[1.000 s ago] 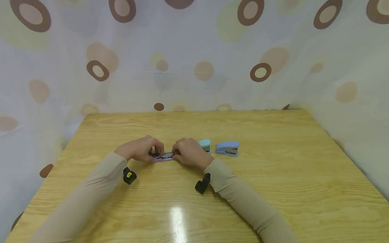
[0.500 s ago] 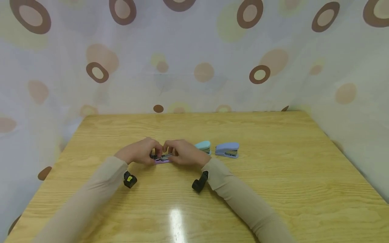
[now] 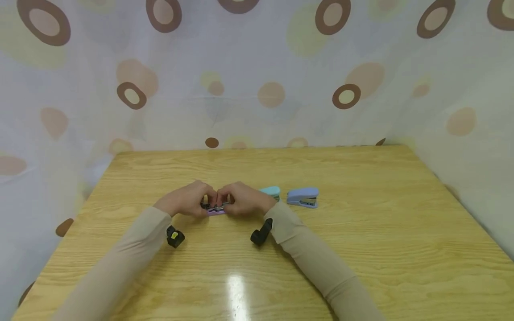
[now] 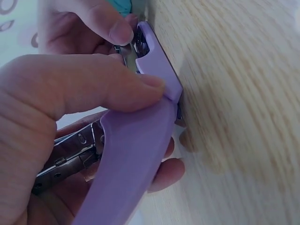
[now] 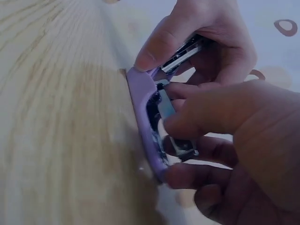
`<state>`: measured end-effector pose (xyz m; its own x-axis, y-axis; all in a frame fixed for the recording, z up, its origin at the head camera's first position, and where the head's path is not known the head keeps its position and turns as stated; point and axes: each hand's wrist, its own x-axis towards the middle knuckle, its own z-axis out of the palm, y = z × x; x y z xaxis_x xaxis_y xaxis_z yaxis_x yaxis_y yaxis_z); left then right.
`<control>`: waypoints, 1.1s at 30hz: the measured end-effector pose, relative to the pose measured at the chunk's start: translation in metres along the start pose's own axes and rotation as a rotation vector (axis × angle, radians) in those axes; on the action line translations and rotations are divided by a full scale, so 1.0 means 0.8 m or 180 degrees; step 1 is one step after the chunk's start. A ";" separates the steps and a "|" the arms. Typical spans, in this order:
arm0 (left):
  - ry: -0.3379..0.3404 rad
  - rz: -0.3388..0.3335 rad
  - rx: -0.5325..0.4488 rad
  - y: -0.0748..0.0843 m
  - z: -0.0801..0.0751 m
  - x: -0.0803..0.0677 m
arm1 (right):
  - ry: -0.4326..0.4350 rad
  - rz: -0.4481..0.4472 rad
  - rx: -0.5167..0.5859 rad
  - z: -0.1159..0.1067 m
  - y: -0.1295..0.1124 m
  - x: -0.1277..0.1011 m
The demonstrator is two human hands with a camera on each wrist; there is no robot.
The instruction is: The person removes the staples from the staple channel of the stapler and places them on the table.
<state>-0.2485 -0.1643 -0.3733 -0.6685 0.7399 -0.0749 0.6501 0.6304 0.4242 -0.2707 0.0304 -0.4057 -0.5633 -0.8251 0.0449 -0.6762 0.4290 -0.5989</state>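
Observation:
Both hands work on a purple stapler that lies unfolded on the table, its top arm swung back. My left hand grips it near the hinge; in the left wrist view the thumb presses the purple cover. Metal parts of the top arm show beneath that hand. From the other end, my right hand pinches the metal staple rail above the purple base, thumb on its near side. The two hands' fingertips nearly meet, and they partly hide the rail.
Right of the hands stand a teal stapler, partly hidden by the right wrist, and a periwinkle-blue stapler. Both are on the wooden table. A patterned curtain hangs behind the table's far edge.
My right hand has moved left along the purple stapler, from its far end toward the left hand, and its fingers now sit over the rail. The left hand has stayed almost in place.

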 end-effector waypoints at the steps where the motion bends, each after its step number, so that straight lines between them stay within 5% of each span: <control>1: 0.0015 0.0014 -0.0005 0.000 0.000 0.001 | 0.0007 -0.0028 -0.0018 0.000 0.001 0.001; 20: 0.0034 -0.0070 -0.0052 0.002 -0.001 0.000 | 0.0023 -0.0081 0.0026 0.004 0.003 0.000; 33: -0.0025 -0.0130 -0.0028 0.002 -0.003 -0.001 | 0.0191 -0.0001 0.0512 -0.003 0.006 -0.006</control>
<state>-0.2477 -0.1643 -0.3706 -0.6916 0.7154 -0.0995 0.6190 0.6580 0.4287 -0.2723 0.0372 -0.4067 -0.5936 -0.7997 0.0897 -0.5942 0.3604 -0.7190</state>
